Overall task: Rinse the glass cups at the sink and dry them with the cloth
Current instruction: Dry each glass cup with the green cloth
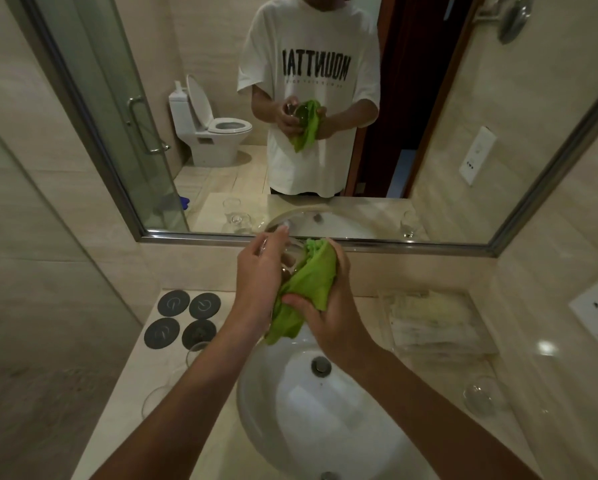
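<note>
Drying goes best if left hand [261, 271] steadies the glass cup [290, 256] while right hand [320, 306], clutching the green cloth [308, 282], wipes inside.

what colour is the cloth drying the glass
Bright green: the cloth shows best in the head view, above the sink.

The glass cup [292, 252] is mostly hidden between the left hand [259, 271] and the green cloth [308, 285], so its shape and rim cannot be made out. Two more glasses [173, 375] on the bench [124, 410] are partly covered by the left forearm. The sink [325, 410] is cut off by the lower picture edge.
</note>
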`<state>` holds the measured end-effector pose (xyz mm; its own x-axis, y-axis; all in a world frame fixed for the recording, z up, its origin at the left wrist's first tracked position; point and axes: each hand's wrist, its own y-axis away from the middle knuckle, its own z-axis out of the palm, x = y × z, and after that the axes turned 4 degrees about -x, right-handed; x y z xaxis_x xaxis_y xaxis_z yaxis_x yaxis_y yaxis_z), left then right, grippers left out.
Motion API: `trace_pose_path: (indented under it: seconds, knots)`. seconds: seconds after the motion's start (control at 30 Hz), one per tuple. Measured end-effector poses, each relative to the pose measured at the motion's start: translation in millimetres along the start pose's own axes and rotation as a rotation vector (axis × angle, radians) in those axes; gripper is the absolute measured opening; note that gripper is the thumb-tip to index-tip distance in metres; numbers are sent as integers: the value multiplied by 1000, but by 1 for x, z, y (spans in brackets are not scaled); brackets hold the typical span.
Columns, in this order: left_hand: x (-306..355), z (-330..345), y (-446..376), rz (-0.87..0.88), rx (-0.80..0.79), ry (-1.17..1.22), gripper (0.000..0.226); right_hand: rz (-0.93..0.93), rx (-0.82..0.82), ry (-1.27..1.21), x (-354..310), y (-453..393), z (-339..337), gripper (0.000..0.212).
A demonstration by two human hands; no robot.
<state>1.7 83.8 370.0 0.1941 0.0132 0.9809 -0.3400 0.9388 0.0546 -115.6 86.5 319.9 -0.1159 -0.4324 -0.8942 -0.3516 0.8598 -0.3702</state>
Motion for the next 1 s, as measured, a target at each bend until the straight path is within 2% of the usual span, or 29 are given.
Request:
trace_pose_path:
  seconds: [0.07,0.13,0.23,0.3,0.4,0.47,0.53,0.63,0.7,0.77,0.83,0.97,1.0]
  knots:
    - [1,0,0,13,2,-79,34,-86,-43,220,3,0,-11,89]
    - [0,0,0,78,-2,-186,33,-193,-76,457,4,-3,-22,87]
    - [-2,-1,2,222,-57,-324,22,-156,-153,621,-11,-14,-35,83]
    - [-1,-1,5,307,-140,-381,16,-1,-239,484,-22,-20,-41,79]
    - [5,-3,6,407,-300,-479,14,202,-361,69,-24,-23,-54,69]
    - [8,-7,3,396,-397,-525,17,264,-385,-136,-18,-20,-58,61]
    - [9,-13,-1,319,-516,-562,28,285,-342,-234,-13,-13,-56,54]
    - [1,-28,-8,218,-583,-457,52,313,-192,-280,-7,-1,-50,59]
    - [-9,-41,-11,183,-494,-295,52,326,-79,-272,-3,5,-49,63]
    - [-21,-52,-12,154,-477,-194,46,312,-22,-253,1,9,-50,61]
    - [-35,-54,-8,112,-534,-191,43,274,-28,-223,2,12,-50,62]
    - [-50,-43,3,-34,-521,-150,57,203,-65,-147,2,14,-45,67]
    - [-51,-41,5,-65,-511,-146,67,191,-71,-128,1,14,-43,69]
